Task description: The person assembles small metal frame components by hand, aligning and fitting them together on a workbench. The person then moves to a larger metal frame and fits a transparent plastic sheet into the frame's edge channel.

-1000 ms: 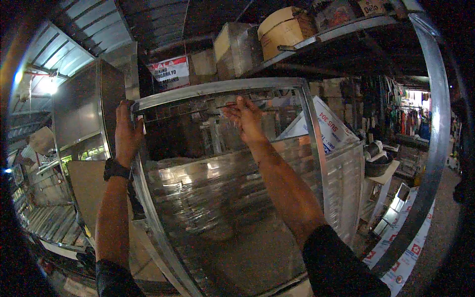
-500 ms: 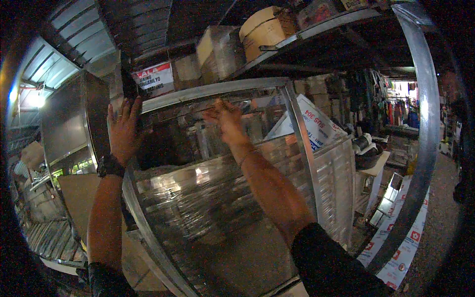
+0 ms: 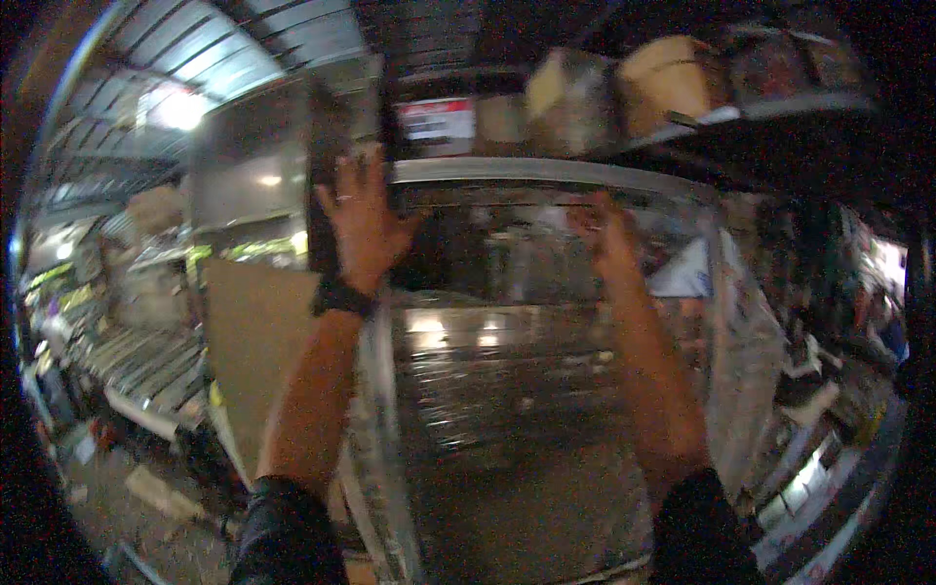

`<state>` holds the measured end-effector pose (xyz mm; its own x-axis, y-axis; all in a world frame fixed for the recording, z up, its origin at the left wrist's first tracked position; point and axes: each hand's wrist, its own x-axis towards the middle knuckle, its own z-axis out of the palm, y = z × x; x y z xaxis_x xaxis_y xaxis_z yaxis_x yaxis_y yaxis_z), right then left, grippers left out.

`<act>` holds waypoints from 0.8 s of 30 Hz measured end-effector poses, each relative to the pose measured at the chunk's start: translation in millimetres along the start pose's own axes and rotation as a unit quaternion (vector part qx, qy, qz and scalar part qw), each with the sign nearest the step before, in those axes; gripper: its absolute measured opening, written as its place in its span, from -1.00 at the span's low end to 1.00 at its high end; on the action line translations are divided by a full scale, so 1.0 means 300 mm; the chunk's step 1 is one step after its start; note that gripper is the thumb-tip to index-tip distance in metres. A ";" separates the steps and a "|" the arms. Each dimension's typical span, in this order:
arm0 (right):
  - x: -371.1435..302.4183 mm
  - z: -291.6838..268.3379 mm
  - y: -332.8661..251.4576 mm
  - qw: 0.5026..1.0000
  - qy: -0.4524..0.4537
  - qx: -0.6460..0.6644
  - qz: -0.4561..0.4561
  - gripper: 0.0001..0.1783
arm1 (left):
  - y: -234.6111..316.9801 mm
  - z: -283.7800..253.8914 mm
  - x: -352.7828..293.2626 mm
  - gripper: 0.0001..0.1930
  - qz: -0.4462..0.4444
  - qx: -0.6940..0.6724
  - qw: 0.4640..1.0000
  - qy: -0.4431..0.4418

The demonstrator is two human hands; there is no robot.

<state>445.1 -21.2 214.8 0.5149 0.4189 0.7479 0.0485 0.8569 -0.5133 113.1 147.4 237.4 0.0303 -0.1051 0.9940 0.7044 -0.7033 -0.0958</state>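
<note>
A grey metal rectangular frame point(image 3: 546, 174) stands upright before me. At its upper left corner is my left hand point(image 3: 366, 229), raised with fingers spread and a dark watch on the wrist; it looks laid against the corner, though blur hides the exact contact. My right hand point(image 3: 606, 232) is held up just below the top bar, toward its right part. Its fingers are curled together, and whatever may be in them is too smeared to make out. Through the frame's opening shows a large stack in shiny plastic wrap point(image 3: 507, 380).
A brown board point(image 3: 258, 361) leans left of the frame, beside a tall metal cabinet point(image 3: 249, 166). Cartons and a tan round container point(image 3: 673, 83) sit on a high shelf point(image 3: 751, 117) overhead. Metal slats point(image 3: 146, 341) lie at the left; bright sheets point(image 3: 814, 478) lie at the lower right.
My view has swung left, so the frame now sits more centrally and squarely. The left hand stays at the upper left corner, with fingers wider apart; the right hand is farther right along the top bar.
</note>
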 end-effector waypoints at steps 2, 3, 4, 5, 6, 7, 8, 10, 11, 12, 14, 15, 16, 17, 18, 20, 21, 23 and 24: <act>0.035 -0.002 0.006 1.000 0.030 -0.006 0.001 -0.55 | -0.022 -0.017 -0.046 0.21 -0.096 -0.103 0.988 -0.059; 0.049 -0.010 0.006 0.999 0.041 0.007 0.004 -0.55 | -0.032 -0.019 -0.058 0.20 -0.120 -0.114 0.983 -0.072; 0.064 -0.015 0.005 0.999 0.039 0.003 0.003 -0.56 | -0.041 -0.016 -0.059 0.19 -0.145 -0.130 0.977 -0.086; 0.073 -0.025 0.001 0.999 0.040 -0.003 0.001 -0.56 | -0.045 -0.010 -0.056 0.18 -0.172 -0.150 0.968 -0.107; 0.075 -0.032 0.005 0.998 0.065 -0.014 -0.003 -0.56 | -0.048 -0.006 -0.054 0.17 -0.133 -0.129 0.979 -0.081; 0.073 -0.038 0.011 0.999 0.034 -0.002 -0.009 -0.55 | -0.050 0.000 -0.051 0.15 -0.113 -0.101 0.986 -0.071; 0.065 -0.047 0.012 1.000 0.026 0.005 -0.016 -0.54 | -0.049 0.006 -0.048 0.14 -0.092 -0.074 0.991 -0.060; 0.055 -0.059 0.011 1.000 0.016 0.006 -0.024 -0.53 | -0.050 0.023 -0.041 0.11 -0.086 -0.073 0.992 -0.063; 0.052 -0.061 0.009 1.000 0.013 0.000 -0.024 -0.53 | -0.053 0.034 -0.035 0.10 -0.102 -0.097 0.987 -0.077; 0.047 -0.063 0.004 1.000 0.024 -0.008 -0.019 -0.52 | -0.056 0.046 -0.030 0.09 -0.115 -0.124 0.982 -0.086; 0.037 -0.063 -0.007 1.000 0.012 -0.013 -0.014 -0.54 | -0.070 0.072 -0.016 0.09 -0.141 -0.253 0.954 -0.075; 0.030 -0.062 -0.013 1.000 0.020 -0.017 -0.008 -0.54 | -0.078 0.085 -0.007 0.09 -0.152 -0.317 0.934 -0.067; 0.027 -0.055 -0.015 1.000 0.023 -0.017 -0.007 -0.57 | -0.091 0.096 0.006 0.08 -0.181 -0.421 0.884 -0.098; 0.021 -0.048 -0.017 0.999 0.033 -0.017 -0.005 -0.59 | -0.107 0.104 0.020 0.07 -0.206 -0.518 0.820 -0.129; 0.015 -0.042 -0.020 0.999 0.040 -0.018 -0.005 -0.60 | -0.120 0.109 0.026 0.06 -0.243 -0.602 0.743 -0.161; -0.001 -0.031 -0.023 0.999 0.039 0.002 -0.007 -0.62 | -0.141 0.114 0.033 0.03 -0.233 -0.627 0.721 -0.181; -0.007 -0.026 -0.024 0.998 0.057 0.007 -0.002 -0.63 | -0.148 0.117 0.037 0.01 -0.234 -0.636 0.710 -0.193; -0.014 -0.022 -0.034 0.999 0.052 -0.004 0.007 -0.57 | -0.153 0.118 0.032 -0.04 -0.256 -0.649 0.689 -0.194; -0.014 -0.021 -0.038 0.998 0.061 -0.008 0.018 -0.54 | -0.150 0.119 0.030 -0.04 -0.260 -0.659 0.679 -0.194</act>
<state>448.0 -34.6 214.8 0.6170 0.4080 0.6730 0.0417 0.8370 -0.5456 107.0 203.3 252.5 0.3847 0.4109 0.8265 -0.5461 -0.6206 0.5627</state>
